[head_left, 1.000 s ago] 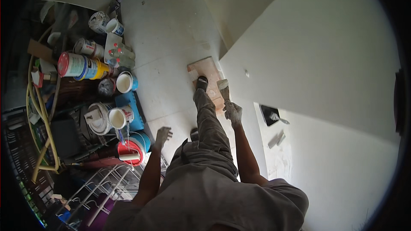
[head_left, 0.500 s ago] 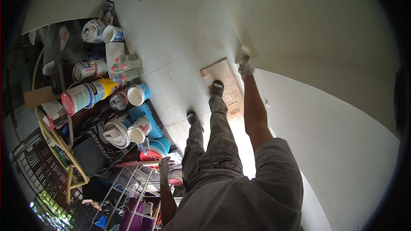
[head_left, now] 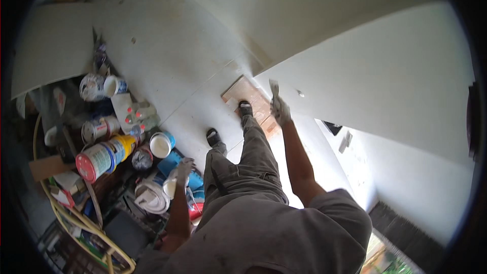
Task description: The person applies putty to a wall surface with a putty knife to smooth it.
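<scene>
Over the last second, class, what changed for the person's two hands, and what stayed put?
The right hand rose from beside the leg to the white wall, holding a small tool whose kind is unclear. The left hand stayed low and empty. The buckets did not move.

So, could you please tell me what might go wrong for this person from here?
The right hand reaches out to the white wall with a tool, so the person may overbalance. The left hand hangs free, bracing on nothing. Paint cans crowd the floor close by the left shoe, a possible trip.
</scene>
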A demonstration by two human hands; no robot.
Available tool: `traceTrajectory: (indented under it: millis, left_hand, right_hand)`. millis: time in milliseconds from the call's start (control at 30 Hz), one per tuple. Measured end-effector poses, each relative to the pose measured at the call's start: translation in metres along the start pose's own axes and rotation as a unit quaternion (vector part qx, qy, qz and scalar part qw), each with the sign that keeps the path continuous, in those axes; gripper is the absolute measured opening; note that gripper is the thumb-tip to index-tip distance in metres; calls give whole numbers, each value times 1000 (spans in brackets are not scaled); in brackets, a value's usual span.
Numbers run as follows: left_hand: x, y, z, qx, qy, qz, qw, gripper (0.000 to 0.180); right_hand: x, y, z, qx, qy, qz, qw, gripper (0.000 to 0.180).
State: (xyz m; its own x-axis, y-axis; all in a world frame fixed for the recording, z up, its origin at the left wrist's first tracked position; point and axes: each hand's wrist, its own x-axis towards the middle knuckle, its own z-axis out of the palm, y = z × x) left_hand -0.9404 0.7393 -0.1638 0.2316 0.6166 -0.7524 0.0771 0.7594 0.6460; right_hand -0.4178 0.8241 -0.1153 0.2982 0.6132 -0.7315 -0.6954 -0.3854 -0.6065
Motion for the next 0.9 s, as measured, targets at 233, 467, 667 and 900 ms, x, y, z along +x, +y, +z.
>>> traceTrajectory:
  millis: [233, 467, 667, 900]
  left_hand:
    - [138, 121, -118, 70, -80, -95, 990, 32]
    - [131, 162, 99, 231, -256, 35, 938, 42]
    - [6, 89, 356, 277, -492, -90, 820, 48]
    - [-108, -51, 543, 264, -623, -81, 732, 38]
  right_hand:
    - [-212, 68, -54, 32, 187, 27, 981, 26]
    - [-321, 108, -110, 72, 232, -33, 969, 25]
    - [-348, 90, -126, 91, 222, -70, 968, 22]
    - [-363, 126, -260, -15, 295, -200, 934, 28]
